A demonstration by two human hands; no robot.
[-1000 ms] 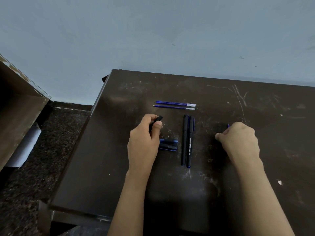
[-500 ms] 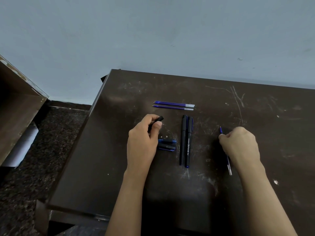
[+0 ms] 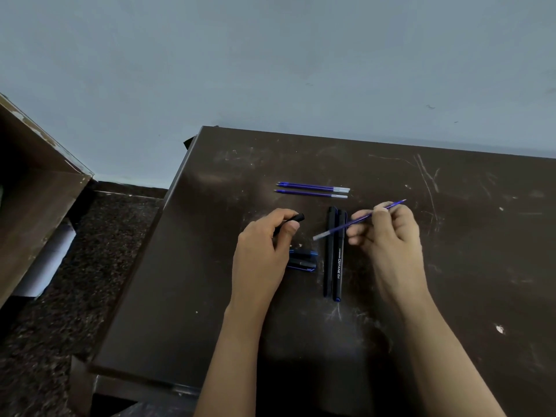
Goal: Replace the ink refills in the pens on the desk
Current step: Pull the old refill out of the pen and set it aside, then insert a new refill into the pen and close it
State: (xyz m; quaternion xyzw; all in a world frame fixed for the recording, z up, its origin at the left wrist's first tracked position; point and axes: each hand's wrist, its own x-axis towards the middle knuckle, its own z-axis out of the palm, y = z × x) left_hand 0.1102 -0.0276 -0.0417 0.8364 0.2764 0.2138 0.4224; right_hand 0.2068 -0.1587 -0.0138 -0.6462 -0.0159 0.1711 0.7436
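My left hand (image 3: pixel 261 251) grips a black pen barrel (image 3: pixel 296 219) whose end pokes out past my thumb. My right hand (image 3: pixel 388 236) pinches a blue ink refill (image 3: pixel 355 221) held above the desk, its clear end pointing left toward the barrel. Two black pens (image 3: pixel 334 254) lie side by side between my hands, running front to back. Two spare blue refills (image 3: pixel 313 189) lie parallel farther back. Two black-and-blue pen caps (image 3: pixel 304 260) rest beside my left hand, partly hidden by it.
The dark scratched desk (image 3: pixel 451 281) stands against a pale blue wall. Its left edge drops to a dark speckled floor (image 3: pixel 75 281). A brown wooden cabinet (image 3: pixel 33 191) stands at the far left.
My right hand picked the refill up from the desk on the right and carried it left and up toward the barrel. My left hand stayed put.
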